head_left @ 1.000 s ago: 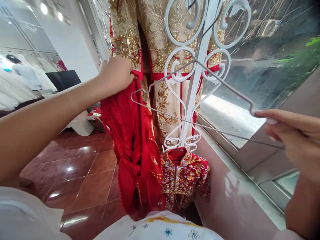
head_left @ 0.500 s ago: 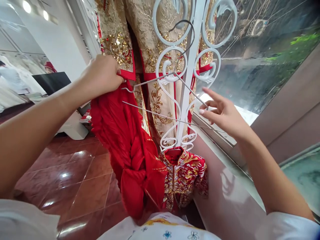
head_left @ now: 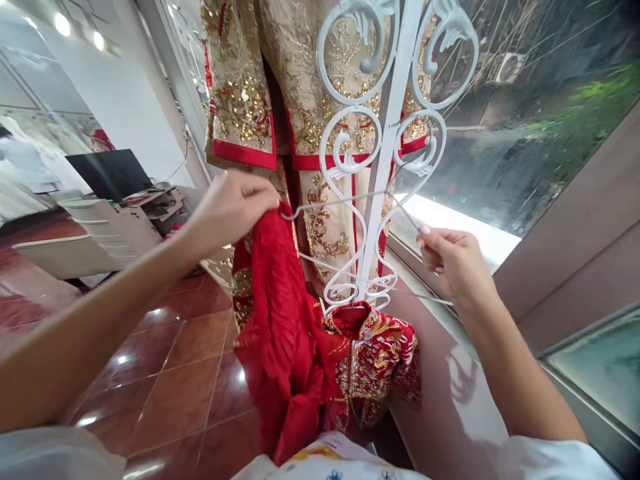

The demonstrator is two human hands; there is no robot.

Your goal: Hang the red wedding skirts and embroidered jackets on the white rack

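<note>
My left hand pinches the top of a red garment beside the left end of a thin wire hanger. The garment's crumpled cloth hangs down from there. At the hanger's right side, my right hand grips the wire between thumb and fingers. The hanger's hook points up in front of the white scrolled metal stand. Below the hanger, a red jacket with gold embroidery hangs on its own hanger, partly behind the red cloth.
A cream and gold embroidered outfit with red trim hangs behind the stand. To the right are a window and a ledge. On the left, a desk holds a dark monitor; a person is farther back. The floor is glossy red tile.
My left hand has moved right and down with the red garment toward the stand. My right hand has closed on the hanger wire, and the hanger has dropped lower.
</note>
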